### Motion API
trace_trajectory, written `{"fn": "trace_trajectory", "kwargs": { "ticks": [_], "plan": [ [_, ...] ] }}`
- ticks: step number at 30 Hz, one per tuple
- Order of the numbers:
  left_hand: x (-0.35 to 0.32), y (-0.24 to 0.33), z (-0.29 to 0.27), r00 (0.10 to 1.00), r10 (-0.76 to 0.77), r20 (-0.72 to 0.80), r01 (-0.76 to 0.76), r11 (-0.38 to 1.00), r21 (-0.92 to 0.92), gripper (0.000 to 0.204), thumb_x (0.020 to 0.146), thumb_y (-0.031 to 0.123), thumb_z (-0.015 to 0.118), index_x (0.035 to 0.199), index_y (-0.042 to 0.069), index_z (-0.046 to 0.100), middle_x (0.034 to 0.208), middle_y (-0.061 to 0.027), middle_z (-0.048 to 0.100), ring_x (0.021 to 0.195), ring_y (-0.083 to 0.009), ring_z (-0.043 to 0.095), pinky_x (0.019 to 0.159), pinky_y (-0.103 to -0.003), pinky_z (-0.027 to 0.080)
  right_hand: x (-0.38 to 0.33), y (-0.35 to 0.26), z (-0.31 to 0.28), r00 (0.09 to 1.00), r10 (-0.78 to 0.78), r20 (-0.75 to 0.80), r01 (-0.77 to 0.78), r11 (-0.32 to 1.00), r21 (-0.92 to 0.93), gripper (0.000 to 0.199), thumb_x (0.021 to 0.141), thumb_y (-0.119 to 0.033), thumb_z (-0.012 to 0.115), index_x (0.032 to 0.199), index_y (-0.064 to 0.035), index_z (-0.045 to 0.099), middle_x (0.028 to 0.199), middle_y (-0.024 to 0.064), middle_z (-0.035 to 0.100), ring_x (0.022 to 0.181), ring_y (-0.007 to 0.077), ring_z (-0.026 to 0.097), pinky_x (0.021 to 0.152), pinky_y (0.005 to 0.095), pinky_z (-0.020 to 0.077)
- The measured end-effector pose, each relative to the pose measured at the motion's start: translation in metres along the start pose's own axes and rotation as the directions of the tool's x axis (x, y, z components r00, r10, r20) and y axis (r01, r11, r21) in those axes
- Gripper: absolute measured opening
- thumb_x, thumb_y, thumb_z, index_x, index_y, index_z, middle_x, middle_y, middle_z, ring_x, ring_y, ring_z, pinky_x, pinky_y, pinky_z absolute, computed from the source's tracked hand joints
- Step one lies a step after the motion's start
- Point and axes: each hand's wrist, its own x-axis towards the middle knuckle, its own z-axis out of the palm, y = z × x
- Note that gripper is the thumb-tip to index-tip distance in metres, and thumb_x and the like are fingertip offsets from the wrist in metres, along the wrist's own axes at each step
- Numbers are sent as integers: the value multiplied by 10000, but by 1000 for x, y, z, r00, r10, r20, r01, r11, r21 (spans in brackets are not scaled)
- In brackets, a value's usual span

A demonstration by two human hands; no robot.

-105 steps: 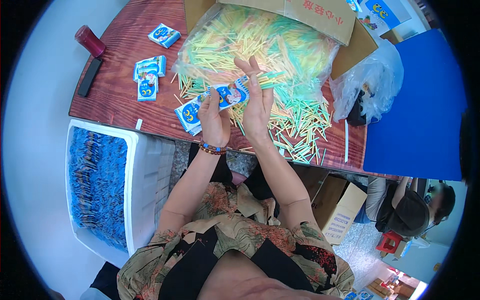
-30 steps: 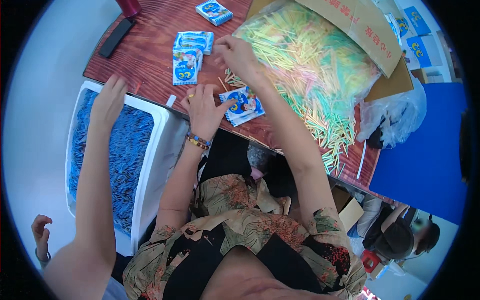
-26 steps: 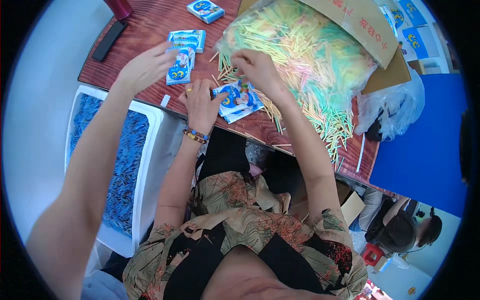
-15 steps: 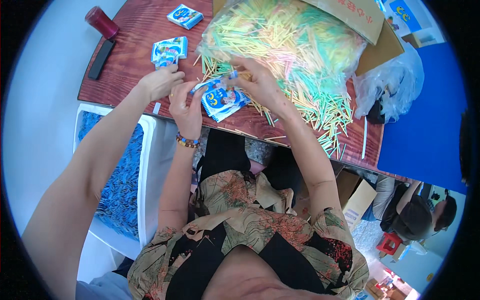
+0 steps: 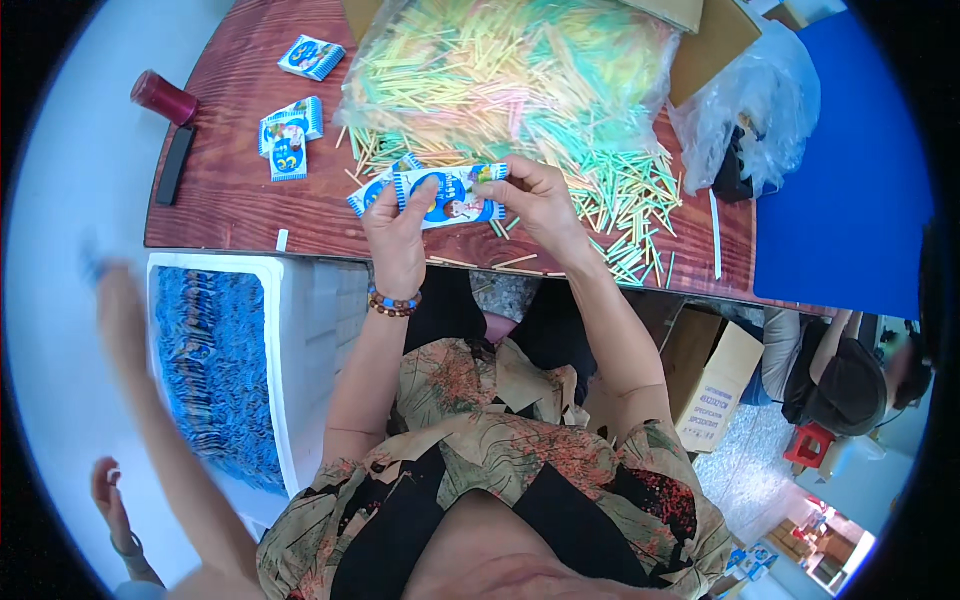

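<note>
My left hand [image 5: 398, 232] pinches the left end of a small blue-and-white packet [image 5: 455, 207] with a cartoon picture, thumb on top. The fingers of my right hand [image 5: 543, 205] close on its right end, so it lies flat between both hands above the table's front edge. A second blue-and-white packet [image 5: 368, 190] shows partly behind my left hand; whether that hand holds it too is unclear. Just beyond the hands, many short pastel sticks [image 5: 530, 85] fill an open clear bag. Loose sticks [image 5: 630, 205] have spilled onto the table near my right hand.
Several similar packets [image 5: 311, 57] lie on the red-brown table [image 5: 235, 205], beside a dark red cylinder [image 5: 165, 97] and a black bar [image 5: 176, 165]. A white box [image 5: 285, 400] of blue packets stands at left. Another person's blurred arm [image 5: 185, 450] reaches past it. A crumpled plastic bag [image 5: 765, 90] sits at right.
My right hand has moved onto the packet's right end, and the packet is now held level between both hands. The other person's hand has pulled back left from the packets on the table.
</note>
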Motion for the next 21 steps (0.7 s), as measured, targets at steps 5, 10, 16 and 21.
{"fn": "trace_trajectory", "kwargs": {
  "ticks": [5, 10, 16, 21],
  "plan": [
    [-11, -34, 14, 998, -58, -13, 57, 994, -95, 118, 944, 90, 580, 986, 17, 662, 951, -40, 686, 825, -92, 647, 760, -271, 534, -19, 10, -28, 993, 89, -74, -94, 993, -71, 107, 870, -125, 682, 863, -18, 679, 736, -39, 623, 639, 14, 500, 566, 184, 386],
    [-18, -46, 33, 987, -147, -58, 125, 951, -281, 127, 926, 108, 620, 992, 6, 657, 950, -41, 677, 829, -98, 639, 756, -276, 532, -31, -1, -47, 996, -41, -76, 34, 995, -91, 120, 893, -116, 629, 864, -3, 659, 800, 2, 629, 721, 48, 537, 650, 207, 424],
    [-18, -51, 44, 964, -263, -28, 247, 933, -261, 187, 958, 195, 576, 958, 25, 655, 974, -79, 685, 852, -159, 664, 769, -337, 550, -43, -10, -75, 909, -415, -29, 395, 882, -258, 178, 826, -113, 674, 978, -27, 639, 1191, 97, 567, 1119, 203, 519, 954, 338, 397],
    [-22, -73, 58, 966, -236, 110, 253, 951, -179, 211, 977, 194, 538, 981, 17, 653, 989, -76, 686, 861, -161, 668, 756, -326, 549, -44, 5, -91, 825, -521, 218, 540, 613, -577, 279, 735, -110, 753, 1003, -63, 690, 1309, 86, 538, 1267, 282, 433, 1038, 424, 344]
  ]
}}
